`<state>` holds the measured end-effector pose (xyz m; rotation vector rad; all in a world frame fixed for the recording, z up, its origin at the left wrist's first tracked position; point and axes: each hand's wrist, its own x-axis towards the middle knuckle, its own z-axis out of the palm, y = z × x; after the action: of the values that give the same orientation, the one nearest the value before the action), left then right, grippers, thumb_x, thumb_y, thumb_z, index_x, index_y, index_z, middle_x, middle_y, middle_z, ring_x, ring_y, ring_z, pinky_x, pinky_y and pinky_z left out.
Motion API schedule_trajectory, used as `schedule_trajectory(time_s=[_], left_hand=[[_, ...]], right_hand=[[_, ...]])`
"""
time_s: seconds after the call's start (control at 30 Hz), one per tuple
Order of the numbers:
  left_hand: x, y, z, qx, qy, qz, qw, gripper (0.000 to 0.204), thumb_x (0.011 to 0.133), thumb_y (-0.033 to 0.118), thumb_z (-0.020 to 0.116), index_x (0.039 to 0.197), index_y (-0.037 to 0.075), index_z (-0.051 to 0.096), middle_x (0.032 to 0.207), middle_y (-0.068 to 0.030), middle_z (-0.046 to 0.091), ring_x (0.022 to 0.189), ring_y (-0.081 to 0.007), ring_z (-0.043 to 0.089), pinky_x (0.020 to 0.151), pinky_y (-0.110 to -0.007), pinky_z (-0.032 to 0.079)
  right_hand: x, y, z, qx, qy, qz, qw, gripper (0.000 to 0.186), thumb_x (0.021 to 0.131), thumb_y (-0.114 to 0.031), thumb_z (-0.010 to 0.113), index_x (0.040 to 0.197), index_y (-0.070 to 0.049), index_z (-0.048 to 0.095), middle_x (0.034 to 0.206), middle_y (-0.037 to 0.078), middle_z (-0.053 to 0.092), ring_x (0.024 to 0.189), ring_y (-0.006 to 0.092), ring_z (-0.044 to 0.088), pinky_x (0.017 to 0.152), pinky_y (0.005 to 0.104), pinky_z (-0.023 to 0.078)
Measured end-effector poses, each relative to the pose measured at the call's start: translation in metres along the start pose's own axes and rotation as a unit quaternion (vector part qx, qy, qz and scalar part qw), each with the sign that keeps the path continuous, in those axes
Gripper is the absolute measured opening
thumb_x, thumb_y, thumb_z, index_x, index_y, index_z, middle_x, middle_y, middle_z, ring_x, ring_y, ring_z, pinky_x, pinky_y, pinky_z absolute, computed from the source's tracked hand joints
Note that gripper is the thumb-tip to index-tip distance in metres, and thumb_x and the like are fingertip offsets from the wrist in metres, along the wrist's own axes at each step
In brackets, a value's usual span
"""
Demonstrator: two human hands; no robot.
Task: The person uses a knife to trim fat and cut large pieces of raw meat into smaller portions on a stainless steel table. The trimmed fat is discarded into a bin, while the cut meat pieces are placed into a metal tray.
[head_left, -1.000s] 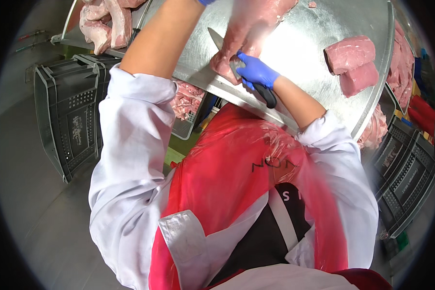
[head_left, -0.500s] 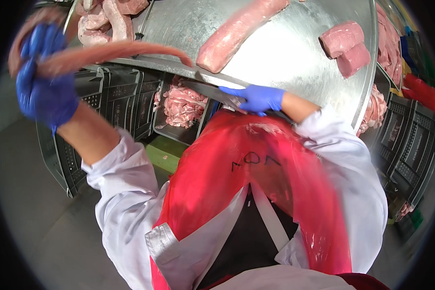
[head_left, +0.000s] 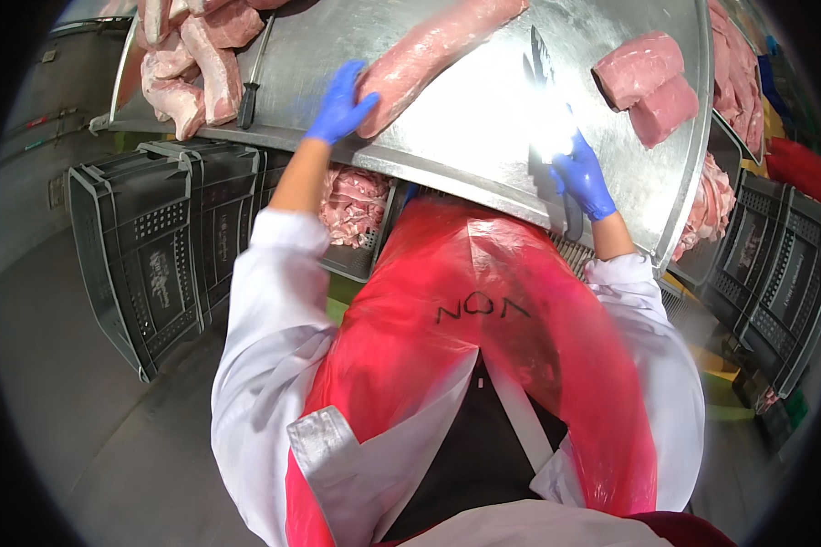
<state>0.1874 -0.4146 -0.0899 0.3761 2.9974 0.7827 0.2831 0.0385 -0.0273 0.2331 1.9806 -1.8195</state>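
**Gloved hands on a long cut of meat and a knife**

The left hand [head_left: 341, 102], in a blue glove, lies with spread fingers on the near end of a long pale-pink cut of raw meat [head_left: 438, 46]; its grip is open, pressing rather than closing round the cut. The meat runs up and away from that grip across the shiny curved steel desk [head_left: 465, 137].

The right hand [head_left: 582, 178], also gloved in blue, has its grip closed round the dark handle of a steel-bladed knife [head_left: 543, 87]. The blade points up and away from this grip and lies flat or nearly flat on the desk, well apart from the long cut.

Beyond and to the right of the right grip lie two blocky pink pieces of meat [head_left: 652, 82], touching each other. Beyond and to the left of the left grip sits a heap of pale meat strips [head_left: 196, 55], with a dark-handled sharpening steel [head_left: 249, 96] just beside it. Below the left grip, under the desk's edge, stands a grey tray of meat scraps [head_left: 356, 205], and dark grey plastic crates [head_left: 155, 255] stand further left.
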Motion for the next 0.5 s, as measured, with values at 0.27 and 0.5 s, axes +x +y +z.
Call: schedule_trajectory(time_s=[0.27, 0.5], left_hand=[[0.095, 0.126, 0.110, 0.022, 0.019, -0.087, 0.996, 0.075, 0.097, 0.040, 0.050, 0.161, 0.015, 0.020, 0.164, -0.0264, 0.014, 0.150, -0.0468, 0.019, 0.118, -0.061, 0.021], [0.139, 0.172, 0.152, 0.022, -0.001, 0.018, 1.000, 0.074, 0.098, 0.038, 0.044, 0.161, 0.009, 0.017, 0.165, -0.0277, 0.008, 0.153, -0.0460, 0.009, 0.122, -0.057, 0.011]], right_hand=[[0.047, 0.013, -0.007, -0.053, 0.070, 0.048, 0.995, 0.081, 0.095, -0.011, 0.055, 0.163, -0.023, 0.014, 0.092, 0.013, 0.067, 0.065, 0.0170, 0.062, 0.060, 0.0328, 0.054], [0.139, -0.013, 0.012, -0.282, 0.111, -0.016, 0.953, 0.080, 0.091, -0.014, 0.048, 0.161, -0.006, 0.011, 0.094, 0.025, 0.071, 0.079, 0.0337, 0.073, 0.072, 0.0405, 0.059]])
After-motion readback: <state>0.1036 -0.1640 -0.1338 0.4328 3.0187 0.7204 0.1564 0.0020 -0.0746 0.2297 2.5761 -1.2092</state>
